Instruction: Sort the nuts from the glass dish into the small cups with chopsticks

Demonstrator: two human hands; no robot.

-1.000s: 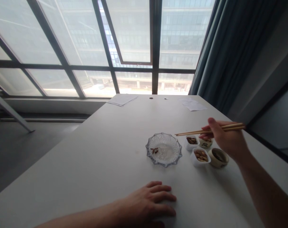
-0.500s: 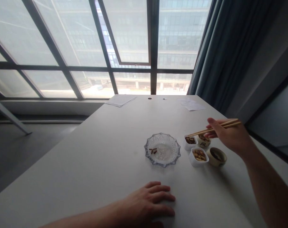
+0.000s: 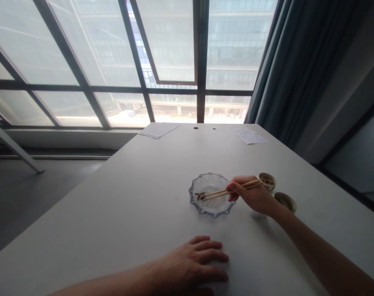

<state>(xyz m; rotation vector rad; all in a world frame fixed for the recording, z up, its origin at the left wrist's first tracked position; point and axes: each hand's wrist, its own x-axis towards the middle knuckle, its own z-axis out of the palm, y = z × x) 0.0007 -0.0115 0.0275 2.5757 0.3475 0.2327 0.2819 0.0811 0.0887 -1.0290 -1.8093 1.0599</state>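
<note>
My right hand (image 3: 254, 197) grips a pair of wooden chopsticks (image 3: 225, 191) and reaches over a cut-glass dish (image 3: 212, 200). The chopstick tips rest at the dish's left side, among a few small dark pieces (image 3: 200, 195). Two round cups (image 3: 267, 181) (image 3: 286, 201) show just behind my right hand, which hides the two white square cups. My left hand (image 3: 194, 265) lies flat on the white table (image 3: 137, 213), fingers stretched out, holding nothing.
Sheets of paper (image 3: 158, 130) (image 3: 251, 137) lie at the table's far end by the large window. A dark curtain (image 3: 298, 70) hangs at the right. The table's left edge drops to a grey floor (image 3: 35, 193).
My right hand has moved left and down from above the small cups, bringing the chopstick tips into the glass dish. My left hand has stayed in place.
</note>
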